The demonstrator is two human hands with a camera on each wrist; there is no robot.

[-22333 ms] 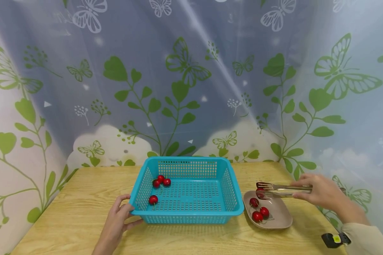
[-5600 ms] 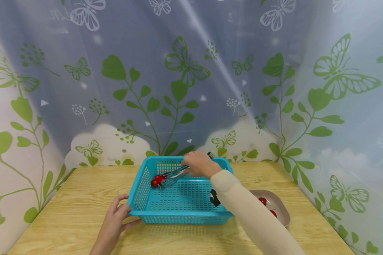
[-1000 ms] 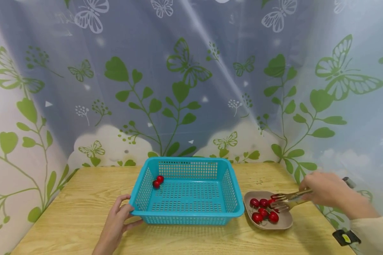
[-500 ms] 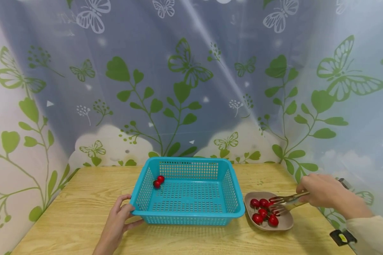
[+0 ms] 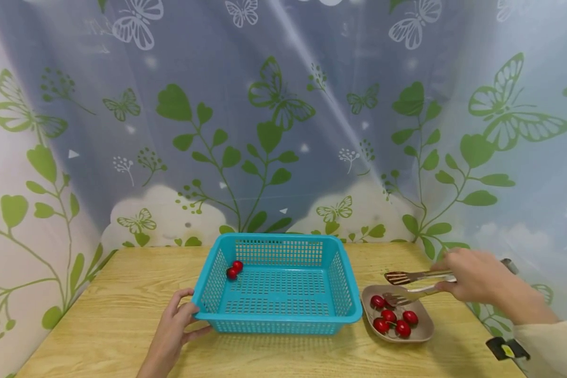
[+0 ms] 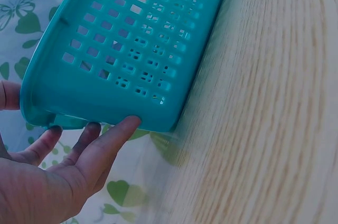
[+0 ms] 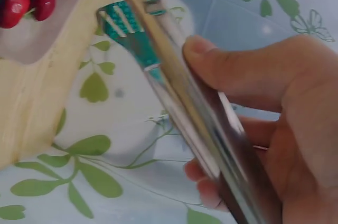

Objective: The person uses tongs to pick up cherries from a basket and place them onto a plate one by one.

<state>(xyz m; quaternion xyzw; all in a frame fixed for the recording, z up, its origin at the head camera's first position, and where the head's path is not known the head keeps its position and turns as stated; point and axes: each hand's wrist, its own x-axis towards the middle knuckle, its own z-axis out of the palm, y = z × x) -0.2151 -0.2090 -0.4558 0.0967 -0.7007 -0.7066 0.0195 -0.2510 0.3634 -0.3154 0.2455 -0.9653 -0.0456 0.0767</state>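
My left hand (image 5: 171,328) holds the front left corner of a blue slotted plastic basket (image 5: 276,317), its fingertips at the rim and wall in the left wrist view. Two red cherries (image 5: 232,273) lie at the basket's left side. My right hand (image 5: 477,278) grips metal tongs (image 5: 418,292) with fork-like ends. Their ends stand apart over the back of a beige plate (image 5: 422,333), with no cherry visible between them. Several cherries (image 5: 403,329) with stems lie on the plate; one is partly hidden behind the lower end. The right wrist view shows thumb and fingers around the tongs' handles (image 7: 211,129).
Basket and plate stand side by side on a light wooden table (image 5: 137,294). A patterned curtain (image 5: 283,131) with leaves and butterflies hangs behind and at both sides.
The basket's cherries went from several to two, and the plate holds more. In the last half second the tongs spread and rose off the plate's right-hand cherries. My left hand stayed put.
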